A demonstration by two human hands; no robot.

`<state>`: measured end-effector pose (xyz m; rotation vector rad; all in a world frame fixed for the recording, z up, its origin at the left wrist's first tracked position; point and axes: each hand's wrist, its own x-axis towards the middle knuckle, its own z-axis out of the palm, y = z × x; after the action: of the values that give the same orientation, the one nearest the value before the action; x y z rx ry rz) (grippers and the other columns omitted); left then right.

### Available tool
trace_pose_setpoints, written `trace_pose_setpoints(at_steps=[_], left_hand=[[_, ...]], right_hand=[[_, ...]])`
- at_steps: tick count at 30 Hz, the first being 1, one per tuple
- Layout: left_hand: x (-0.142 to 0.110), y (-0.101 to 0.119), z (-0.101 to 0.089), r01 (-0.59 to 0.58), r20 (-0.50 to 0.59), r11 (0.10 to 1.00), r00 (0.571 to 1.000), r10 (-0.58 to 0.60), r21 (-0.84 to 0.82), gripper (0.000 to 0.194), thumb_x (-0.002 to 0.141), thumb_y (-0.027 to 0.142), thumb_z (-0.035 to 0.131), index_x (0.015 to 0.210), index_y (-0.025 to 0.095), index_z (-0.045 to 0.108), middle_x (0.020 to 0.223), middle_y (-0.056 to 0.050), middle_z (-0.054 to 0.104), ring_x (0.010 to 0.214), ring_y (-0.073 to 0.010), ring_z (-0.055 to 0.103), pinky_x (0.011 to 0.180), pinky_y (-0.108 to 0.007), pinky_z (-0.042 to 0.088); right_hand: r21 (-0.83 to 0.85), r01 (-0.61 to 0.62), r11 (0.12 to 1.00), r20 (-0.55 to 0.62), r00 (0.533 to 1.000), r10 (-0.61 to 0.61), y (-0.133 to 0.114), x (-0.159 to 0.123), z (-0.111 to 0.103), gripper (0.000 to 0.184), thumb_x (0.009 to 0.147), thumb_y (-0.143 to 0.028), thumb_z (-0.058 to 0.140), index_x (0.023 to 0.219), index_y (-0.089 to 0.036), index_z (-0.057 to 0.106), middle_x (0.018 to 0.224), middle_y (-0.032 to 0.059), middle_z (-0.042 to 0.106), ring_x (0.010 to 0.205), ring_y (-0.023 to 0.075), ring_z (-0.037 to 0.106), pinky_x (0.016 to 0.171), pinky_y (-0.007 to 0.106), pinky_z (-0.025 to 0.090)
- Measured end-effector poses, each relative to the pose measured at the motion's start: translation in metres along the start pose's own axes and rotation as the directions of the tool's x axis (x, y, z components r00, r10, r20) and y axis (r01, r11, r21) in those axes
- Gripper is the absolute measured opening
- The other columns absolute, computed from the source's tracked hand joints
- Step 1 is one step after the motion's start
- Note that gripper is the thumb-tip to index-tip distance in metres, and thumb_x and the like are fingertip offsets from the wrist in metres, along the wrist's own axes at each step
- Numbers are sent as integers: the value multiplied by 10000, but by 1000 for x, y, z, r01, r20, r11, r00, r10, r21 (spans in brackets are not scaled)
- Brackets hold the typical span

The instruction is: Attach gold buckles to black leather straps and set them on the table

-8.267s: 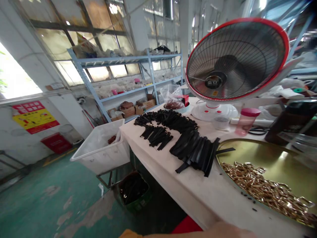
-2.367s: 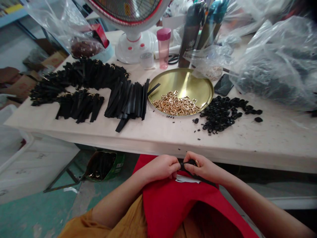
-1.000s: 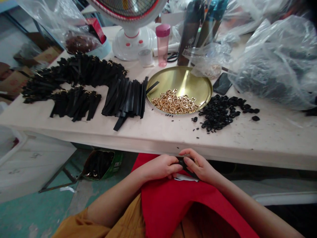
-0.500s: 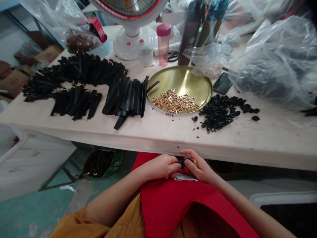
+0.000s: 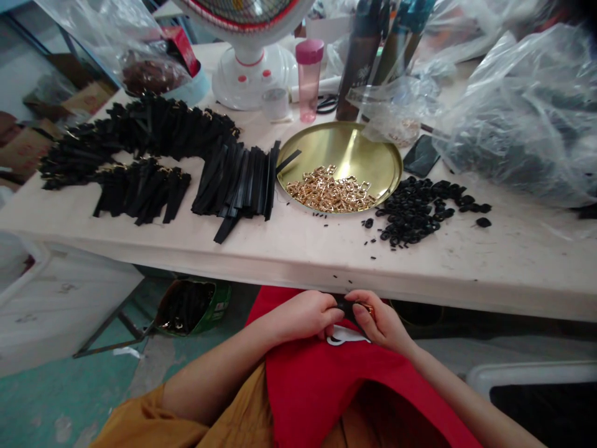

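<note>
Left hand (image 5: 305,316) and right hand (image 5: 380,322) meet over the lap, just below the table edge, both clenched on a short black strap (image 5: 346,305). Left hand pinches it from the 9 o'clock side; right hand curls around it from 3 o'clock, with a small gold buckle (image 5: 368,308) showing at its fingertips. The strap's tail runs toward 4 o'clock, touching a white patch (image 5: 342,336) on the red cloth (image 5: 317,386) that covers the lap. Mustard sleeves (image 5: 135,417) show at the lower left.

On the white table (image 5: 513,267), a brass tray (image 5: 345,143) sits at 12 o'clock, holding a heap of gold buckles (image 5: 329,196). Black strips (image 5: 233,186) lie in rows at 11 o'clock, just beside the tray, and a longer band of black straps (image 5: 153,134) curves behind them toward 10 o'clock. Loose black rings (image 5: 413,211) spread at 1 o'clock, touching the tray's edge. A plastic bag (image 5: 517,124) of dark items bulges at 2 o'clock, near a phone (image 5: 421,155). Under the table at 9 o'clock, a green bag (image 5: 189,308) holds more black pieces.
</note>
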<state>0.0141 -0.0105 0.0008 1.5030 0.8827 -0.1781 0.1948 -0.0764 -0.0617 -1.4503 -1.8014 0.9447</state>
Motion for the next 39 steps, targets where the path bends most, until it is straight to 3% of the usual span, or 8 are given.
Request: trace_pose_setpoints(at_steps=[12, 16, 19, 25, 31, 33, 35, 39], left_hand=[[9, -10, 20, 33, -105, 999, 994, -34, -17, 203, 794, 289, 374, 698, 154, 489, 606, -10, 576, 511, -120, 564, 452, -190, 396], [7, -10, 15, 31, -86, 998, 996, -35, -46, 194, 809, 286, 377, 710, 151, 476, 598, 0, 564, 520, -111, 555, 475, -191, 400], [0, -5, 4, 19, 21, 996, 1000, -17, -83, 186, 832, 273, 363, 739, 148, 464, 621, 7, 560, 540, -92, 541, 515, -187, 412], [5, -4, 5, -4, 69, 991, 998, 13, -131, 214, 831, 309, 383, 811, 135, 505, 650, 1, 565, 536, -87, 534, 525, -196, 422], [5, -9, -2, 19, 97, 990, 995, -6, -138, 342, 826, 432, 388, 742, 127, 520, 572, 22, 477, 448, -68, 415, 437, -193, 330], [0, -8, -9, 7, 83, 991, 997, 4, -132, 345, 845, 427, 349, 806, 130, 522, 585, 31, 453, 456, -65, 384, 440, -192, 308], [-3, -8, -13, -15, 66, 992, 998, 23, -129, 320, 860, 385, 314, 873, 132, 508, 613, 35, 441, 479, -69, 376, 454, -194, 305], [0, -8, -12, -113, 28, 988, 993, 117, -103, 251, 819, 321, 373, 829, 126, 530, 658, 29, 442, 589, -84, 386, 556, -205, 330]], right_hand=[[-215, 152, 965, -11, 987, -158, 0, 1, 7, 159, 865, -249, 355, 898, -166, 487, 630, 31, 614, 527, 157, 590, 486, 251, 433], [56, -76, 995, 58, 996, 73, 2, 0, 13, 219, 892, -340, 334, 907, -175, 477, 595, -5, 530, 485, 125, 503, 460, 239, 382], [307, -265, 914, 117, 964, 240, 0, -1, 13, 285, 909, -427, 313, 942, -177, 445, 536, -52, 400, 441, 100, 396, 405, 216, 298], [376, -247, 893, 158, 967, 201, -5, -2, 15, 327, 873, -507, 354, 910, -198, 457, 531, -49, 385, 453, 105, 375, 408, 228, 267], [604, -515, 608, 348, 857, 381, -6, 4, 9, 415, 890, -542, 223, 992, -203, 439, 485, -56, 405, 397, 115, 366, 395, 227, 314], [500, -384, 776, 219, 923, 316, -6, 9, -1, 423, 894, -518, 262, 1023, -185, 490, 684, 30, 575, 586, 154, 536, 540, 281, 454], [184, -86, 979, 68, 995, 74, -7, 16, -11, 379, 863, -475, 422, 1073, -180, 534, 1018, 109, 597, 902, 211, 569, 765, 356, 477], [-278, 429, 859, 196, 901, -386, -19, 31, -25, 333, 825, -404, 558, 1061, -169, 568, 960, 95, 619, 900, 206, 545, 859, 388, 417]])
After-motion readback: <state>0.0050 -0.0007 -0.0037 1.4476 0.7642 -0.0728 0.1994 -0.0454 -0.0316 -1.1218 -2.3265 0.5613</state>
